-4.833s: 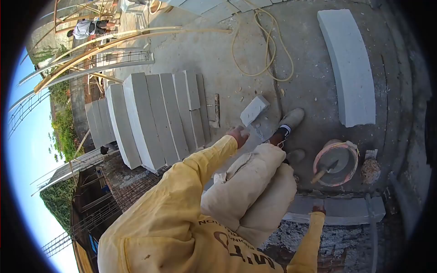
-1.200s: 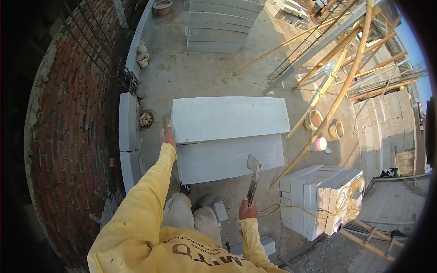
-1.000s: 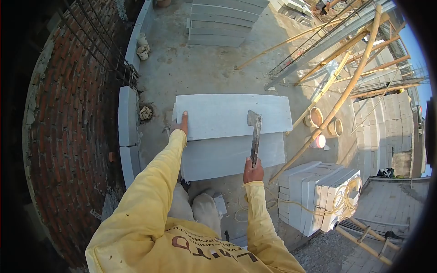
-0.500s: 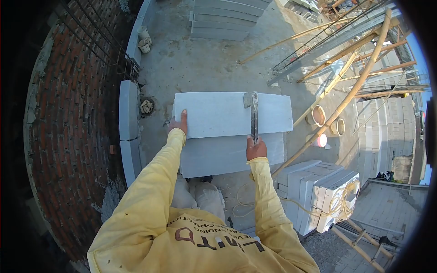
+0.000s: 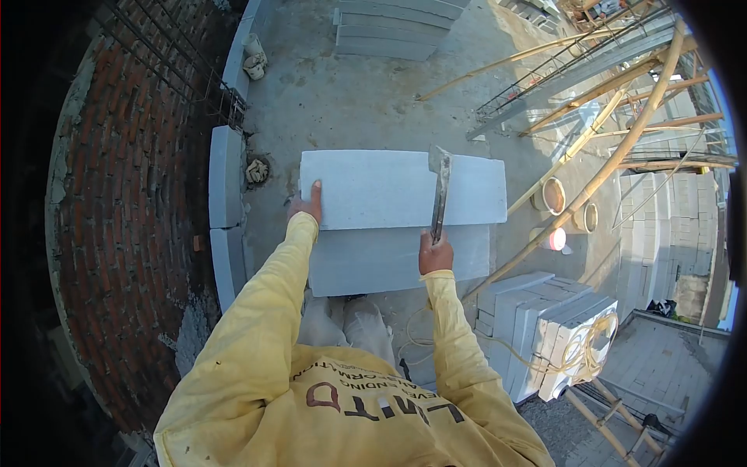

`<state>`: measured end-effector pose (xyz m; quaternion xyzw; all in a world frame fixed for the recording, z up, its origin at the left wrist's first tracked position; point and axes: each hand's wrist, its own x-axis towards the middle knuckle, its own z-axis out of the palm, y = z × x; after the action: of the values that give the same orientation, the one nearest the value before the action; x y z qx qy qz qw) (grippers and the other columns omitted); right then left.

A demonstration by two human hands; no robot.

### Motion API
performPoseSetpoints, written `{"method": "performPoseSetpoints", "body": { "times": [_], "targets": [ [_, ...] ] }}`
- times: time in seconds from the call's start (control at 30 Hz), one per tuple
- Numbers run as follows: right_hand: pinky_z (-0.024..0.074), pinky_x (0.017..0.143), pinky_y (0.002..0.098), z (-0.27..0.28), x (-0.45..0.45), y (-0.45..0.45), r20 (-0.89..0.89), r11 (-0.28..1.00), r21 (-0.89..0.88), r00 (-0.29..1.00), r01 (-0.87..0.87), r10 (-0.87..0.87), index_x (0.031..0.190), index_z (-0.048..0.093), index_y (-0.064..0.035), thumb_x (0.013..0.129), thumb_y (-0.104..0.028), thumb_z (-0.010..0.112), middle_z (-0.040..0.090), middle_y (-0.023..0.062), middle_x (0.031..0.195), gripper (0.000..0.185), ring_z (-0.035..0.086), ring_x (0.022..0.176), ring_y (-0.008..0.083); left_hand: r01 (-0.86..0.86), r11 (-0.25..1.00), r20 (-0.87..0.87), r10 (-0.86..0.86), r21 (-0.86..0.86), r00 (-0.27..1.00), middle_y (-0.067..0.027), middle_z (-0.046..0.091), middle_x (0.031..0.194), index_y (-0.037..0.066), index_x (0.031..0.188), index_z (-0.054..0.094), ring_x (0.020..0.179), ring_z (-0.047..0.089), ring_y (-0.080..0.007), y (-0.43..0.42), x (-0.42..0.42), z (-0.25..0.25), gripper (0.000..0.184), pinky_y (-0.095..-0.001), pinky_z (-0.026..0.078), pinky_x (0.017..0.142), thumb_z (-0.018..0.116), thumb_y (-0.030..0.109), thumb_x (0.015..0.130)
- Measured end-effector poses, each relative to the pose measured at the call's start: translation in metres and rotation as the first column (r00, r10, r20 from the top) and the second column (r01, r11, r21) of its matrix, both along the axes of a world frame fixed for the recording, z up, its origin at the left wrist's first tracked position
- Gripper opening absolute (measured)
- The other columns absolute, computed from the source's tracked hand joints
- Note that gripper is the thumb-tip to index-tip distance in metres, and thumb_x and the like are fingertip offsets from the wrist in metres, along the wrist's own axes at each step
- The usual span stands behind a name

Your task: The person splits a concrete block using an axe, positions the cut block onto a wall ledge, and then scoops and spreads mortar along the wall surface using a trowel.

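Observation:
A long, pale grey lightweight concrete block [image 5: 366, 187] lies flat in front of me. It rests on a second block [image 5: 373, 265], whose near part sticks out towards my legs. My left hand [image 5: 307, 204] grips the upper block's left end, thumb on top and the other fingers mostly hidden past the end. In my right hand [image 5: 436, 253] is the handle of a metal hatchet [image 5: 441, 187]. Its head is over the far right part of the upper block, slightly tilted; I cannot tell whether it touches.
A brick wall [image 5: 117, 233] runs along the left, beside a low row of blocks [image 5: 226, 171]. More blocks are stacked ahead [image 5: 389, 31] and at right, where a coiled hose [image 5: 587, 350] hangs over the stack [image 5: 521, 327]. Bamboo poles [image 5: 599, 194] slant near several buckets [image 5: 552, 194].
The hatchet has tilted, its head shifting slightly right. My left hand keeps its place on the block. The whole view has shifted a little.

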<state>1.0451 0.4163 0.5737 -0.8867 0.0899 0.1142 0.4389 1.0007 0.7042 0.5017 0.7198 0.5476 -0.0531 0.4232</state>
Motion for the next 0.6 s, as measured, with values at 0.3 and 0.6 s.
{"method": "performPoseSetpoints", "body": {
  "times": [0.3,0.6],
  "targets": [
    [0.0486,0.069,0.046,0.011,-0.012,-0.001,-0.01,0.962,-0.244,0.993,-0.12,0.121,0.089,0.057,0.0014,0.09,-0.033,0.062,0.063,0.0228,0.075,0.034,0.061,0.073,0.0451,0.004,1.0,0.001,-0.004,0.008,1.0,-0.0225,0.058,0.129,0.003,0.129,0.057,0.122,0.053,-0.0386,0.0,0.001,0.005,0.081,-0.0439,0.042,0.103,0.049,0.07,0.084],
    [0.04,0.052,0.0249,0.154,-0.014,0.021,0.596,0.854,0.486,0.785,-0.186,-0.168,0.093,0.052,-0.0044,0.097,-0.02,0.056,0.05,0.0013,0.067,0.017,0.046,0.057,0.0104,0.009,1.0,-0.037,-0.009,0.01,0.999,-0.024,0.056,0.131,0.001,0.131,0.054,0.123,0.052,-0.0393,-0.001,0.001,0.005,0.088,-0.0445,0.041,0.104,0.05,0.073,0.082]
  ]
}}
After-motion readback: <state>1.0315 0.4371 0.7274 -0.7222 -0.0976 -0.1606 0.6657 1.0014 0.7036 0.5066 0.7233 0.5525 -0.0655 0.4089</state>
